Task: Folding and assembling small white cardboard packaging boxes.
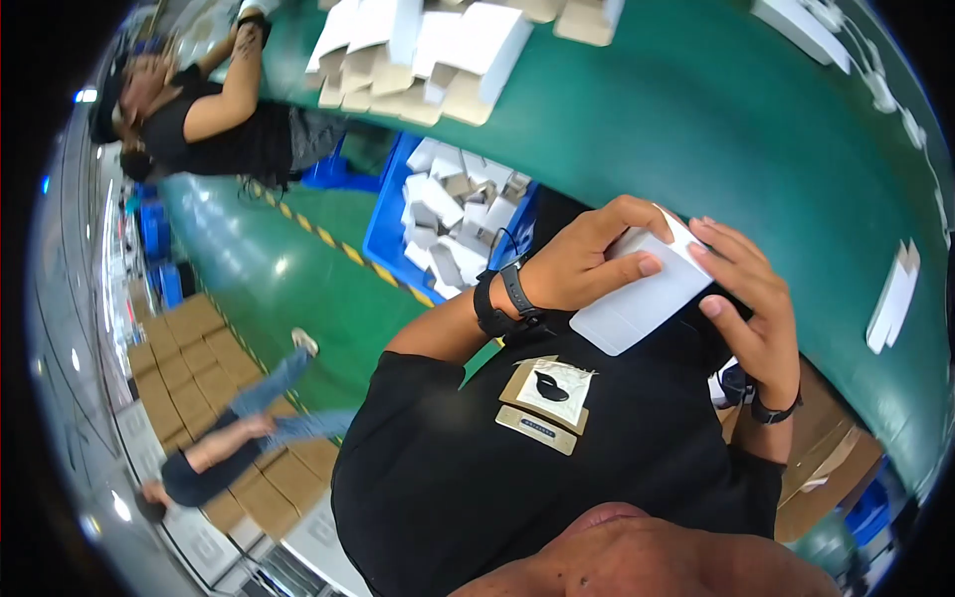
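Observation:
A small white carton [647, 310], tilted, is between my two hands, in front of my chest at the near edge of the green bench [647, 119]. My left hand [597, 254] grips its far part, the thumb lying on the white face and the fingers curled over the far edge. The fingertips of my right hand [753, 298] press on the carton's right edge, while that thumb stands a little apart from it. Part of the carton's underside is hidden. Farther right on the bench lies a slim white carton [895, 298] with brown open flaps.
Several white cartons [398, 50] stand with open flaps at the back left of the bench. Below the bench, a blue bin [383, 224] holds many cartons. White cabling [880, 90] runs along the right edge. One person [219, 109] stands left; another [219, 448] is near stacked brown boxes [184, 363].

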The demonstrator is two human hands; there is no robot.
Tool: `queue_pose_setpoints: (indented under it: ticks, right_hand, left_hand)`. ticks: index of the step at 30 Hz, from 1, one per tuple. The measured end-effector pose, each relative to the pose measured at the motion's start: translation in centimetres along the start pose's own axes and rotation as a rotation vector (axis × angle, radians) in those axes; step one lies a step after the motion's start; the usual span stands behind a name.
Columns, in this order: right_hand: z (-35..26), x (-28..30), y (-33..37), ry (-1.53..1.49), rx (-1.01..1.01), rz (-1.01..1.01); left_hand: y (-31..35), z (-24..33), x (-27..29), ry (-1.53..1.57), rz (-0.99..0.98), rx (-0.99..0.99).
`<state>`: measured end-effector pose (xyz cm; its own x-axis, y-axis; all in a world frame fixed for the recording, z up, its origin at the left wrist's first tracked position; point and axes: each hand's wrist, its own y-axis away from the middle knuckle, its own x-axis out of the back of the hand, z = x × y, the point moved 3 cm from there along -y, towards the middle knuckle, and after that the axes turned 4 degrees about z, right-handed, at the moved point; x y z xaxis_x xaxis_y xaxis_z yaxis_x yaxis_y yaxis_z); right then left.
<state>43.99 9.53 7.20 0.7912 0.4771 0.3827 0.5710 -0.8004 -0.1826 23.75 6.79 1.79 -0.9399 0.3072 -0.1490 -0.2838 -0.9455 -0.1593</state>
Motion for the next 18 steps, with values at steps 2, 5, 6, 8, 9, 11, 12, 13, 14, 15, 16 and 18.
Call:
queue_pose_setpoints:
  ticks: [2, 5, 6, 8, 9, 11, 12, 13, 14, 15, 16, 18]
  right_hand:
    - [0.1, -2.2, -1.2, 0.061, -0.036, -0.133]
    - [-0.7, -2.5, -3.5, 0.200, -0.035, -0.082]
    - [-0.7, -1.9, -4.5, 0.274, -0.029, -0.036]
    - [0.4, 4.8, -4.0, 0.698, -0.039, 0.360]
    - [2.6, 9.7, -2.1, 0.763, -0.140, 0.522]
    - [7.9, 17.8, 2.3, 1.130, -0.226, 0.622]
    - [12.0, 22.0, 5.9, 1.300, -0.345, 0.568]
    - [16.0, 25.7, 10.2, 1.479, -0.487, 0.522]
    - [18.2, 27.3, 13.3, 1.496, -0.498, 0.535]
    - [19.5, 28.9, 17.1, 1.315, -0.684, 0.527]
    - [18.8, 29.2, 19.4, 1.116, -0.857, 0.527]
    - [19.0, 27.5, 17.9, 1.088, -0.848, 0.550]
  left_hand:
    - [2.2, -0.3, 2.3, -0.019, 0.084, 0.077]
    - [5.2, -0.4, 6.6, -0.211, 0.325, -0.022]
    - [6.4, 0.0, 8.5, -0.410, 0.506, -0.162]
    - [9.9, -1.0, 12.8, 0.001, 0.806, 0.052]
    - [10.7, -1.7, 15.0, -0.035, 0.965, 0.077]
    - [16.1, -5.3, 21.2, -0.117, 1.305, 0.109]
    - [20.1, -9.0, 25.1, -0.146, 1.469, 0.119]
    - [22.2, -13.0, 28.2, -0.052, 1.546, 0.214]
    - [23.1, -15.8, 30.1, 0.045, 1.612, 0.315]
    - [21.7, -18.2, 30.4, 0.076, 1.573, 0.330]
    - [20.6, -20.3, 30.4, 0.086, 1.626, 0.511]
    - [26.4, -23.3, 36.6, 0.045, 1.694, 0.649]
